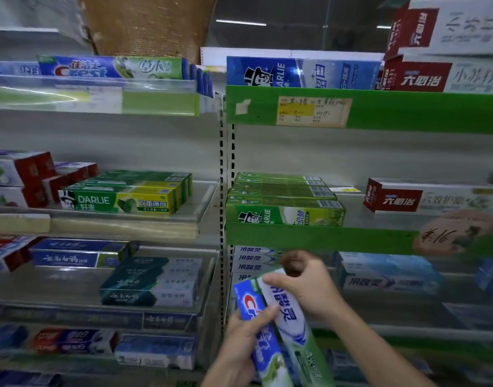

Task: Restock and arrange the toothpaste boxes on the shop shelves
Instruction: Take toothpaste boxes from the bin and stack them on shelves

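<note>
Item 1: Crest box (249, 301), blue, near, bottom centre, tilted. L hand (239, 342) grips it, thumb across its face.
Item 2: white box (288, 311), green at near end, touching Crest box on its right side. R hand (312, 289) holds its far end, fingers curled over.
Both boxes held in front of right bay, below green strip (323, 238).
Mid shelf, right bay: green Darlie stack (284, 213).
Left bay, same level: yellow-green Darlie row (119, 202).
Far right: red-white box (393, 199).
</note>
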{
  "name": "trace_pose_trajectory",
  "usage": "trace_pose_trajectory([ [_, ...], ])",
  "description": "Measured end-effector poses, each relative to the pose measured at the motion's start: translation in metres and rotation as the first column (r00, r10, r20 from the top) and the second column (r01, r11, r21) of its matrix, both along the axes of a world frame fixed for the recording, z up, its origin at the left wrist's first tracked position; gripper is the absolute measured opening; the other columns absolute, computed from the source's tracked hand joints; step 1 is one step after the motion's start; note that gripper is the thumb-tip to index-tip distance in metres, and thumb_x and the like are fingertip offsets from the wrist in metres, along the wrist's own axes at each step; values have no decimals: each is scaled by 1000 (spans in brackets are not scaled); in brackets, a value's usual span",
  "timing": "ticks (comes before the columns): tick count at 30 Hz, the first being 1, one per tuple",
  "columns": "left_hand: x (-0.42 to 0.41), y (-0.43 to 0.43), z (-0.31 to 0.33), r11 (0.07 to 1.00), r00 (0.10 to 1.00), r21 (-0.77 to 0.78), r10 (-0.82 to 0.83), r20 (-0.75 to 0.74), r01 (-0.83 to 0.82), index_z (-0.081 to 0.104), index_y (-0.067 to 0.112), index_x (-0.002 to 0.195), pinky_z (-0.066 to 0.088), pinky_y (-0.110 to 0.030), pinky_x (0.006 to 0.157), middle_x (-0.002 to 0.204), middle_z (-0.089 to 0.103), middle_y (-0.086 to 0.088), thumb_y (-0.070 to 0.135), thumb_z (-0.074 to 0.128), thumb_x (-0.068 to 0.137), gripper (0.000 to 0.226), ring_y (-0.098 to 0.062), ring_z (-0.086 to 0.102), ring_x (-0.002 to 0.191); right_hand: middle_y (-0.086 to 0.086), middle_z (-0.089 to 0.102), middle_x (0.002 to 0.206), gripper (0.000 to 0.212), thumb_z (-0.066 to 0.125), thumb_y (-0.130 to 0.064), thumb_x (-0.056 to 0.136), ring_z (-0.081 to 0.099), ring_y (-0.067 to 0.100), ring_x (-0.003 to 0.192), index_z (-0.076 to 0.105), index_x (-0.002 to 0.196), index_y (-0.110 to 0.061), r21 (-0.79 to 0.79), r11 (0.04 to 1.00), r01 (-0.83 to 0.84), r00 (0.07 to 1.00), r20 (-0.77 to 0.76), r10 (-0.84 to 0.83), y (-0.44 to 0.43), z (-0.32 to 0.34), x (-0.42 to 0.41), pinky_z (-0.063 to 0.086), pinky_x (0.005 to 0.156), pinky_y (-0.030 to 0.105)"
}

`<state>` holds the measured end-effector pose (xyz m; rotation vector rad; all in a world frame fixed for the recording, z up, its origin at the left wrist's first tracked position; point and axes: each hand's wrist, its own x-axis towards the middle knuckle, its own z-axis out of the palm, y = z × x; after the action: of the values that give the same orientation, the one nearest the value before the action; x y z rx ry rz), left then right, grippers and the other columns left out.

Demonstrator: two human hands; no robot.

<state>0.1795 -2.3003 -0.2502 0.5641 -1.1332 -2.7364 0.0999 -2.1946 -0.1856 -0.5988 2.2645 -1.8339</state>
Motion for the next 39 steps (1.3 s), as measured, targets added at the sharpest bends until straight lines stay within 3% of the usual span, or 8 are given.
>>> trace_pose_trajectory([
  [7,-14,5,2,963,978,194,201,-51,-188,65,0,109,58,-47,68,98,71,-27,14,66,67,44,-33,71,70,-7,61,122,65,80,-47,66,61,5,102,49,123,-32,241,957,-164,983,-38,178,-3,3,-7,51,87,22],
  [12,-20,-18,2,902,921,247,383,-73,-355,65,12,95,53,-44,70,75,75,-9,17,58,87,11,-22,71,59,-9,48,137,76,65,-55,78,49,1,106,36,142,-27,611,746,-265,934,-30,356,27,-2,-14,39,80,10],
  [19,-18,-34,-4,859,908,307,416,53,-411,61,17,86,50,-43,73,65,70,-7,23,66,80,10,-24,61,68,-9,31,151,59,53,-50,90,41,14,133,26,143,-45,697,706,-126,952,-116,284,41,-15,-40,34,109,32],
  [23,-10,-43,0,845,886,270,457,81,-461,55,16,77,48,-41,68,57,61,-7,21,62,86,13,-21,60,51,-7,17,158,59,48,-45,93,13,19,146,21,145,-43,816,578,-10,928,-208,309,41,-37,-54,13,118,39],
  [25,-9,-45,6,847,885,265,460,71,-461,51,17,73,45,-37,62,47,57,-3,22,60,87,17,-15,57,39,-9,16,157,58,47,-47,93,11,20,146,22,145,-44,861,504,72,914,-259,313,38,-47,-55,9,118,44],
  [28,-9,-46,15,842,879,264,474,56,-471,49,18,72,44,-35,61,44,55,1,22,58,89,19,-16,55,47,-9,24,151,53,48,-47,93,16,21,144,28,143,-44,917,383,115,861,-284,421,37,-52,-55,9,117,46],
  [36,-17,-40,28,823,866,272,488,111,-499,50,19,74,44,-39,63,49,59,-1,23,61,87,17,-21,51,65,-7,39,144,46,43,-56,91,33,16,134,47,130,-32,859,421,289,842,-438,316,39,-65,-53,26,113,39],
  [39,-19,-38,30,832,871,260,478,109,-490,51,19,76,46,-40,68,67,56,-4,22,61,87,16,-21,52,66,-11,45,136,41,46,-57,89,38,13,128,53,123,-33,843,469,263,863,-422,276,39,-60,-52,30,110,35],
])
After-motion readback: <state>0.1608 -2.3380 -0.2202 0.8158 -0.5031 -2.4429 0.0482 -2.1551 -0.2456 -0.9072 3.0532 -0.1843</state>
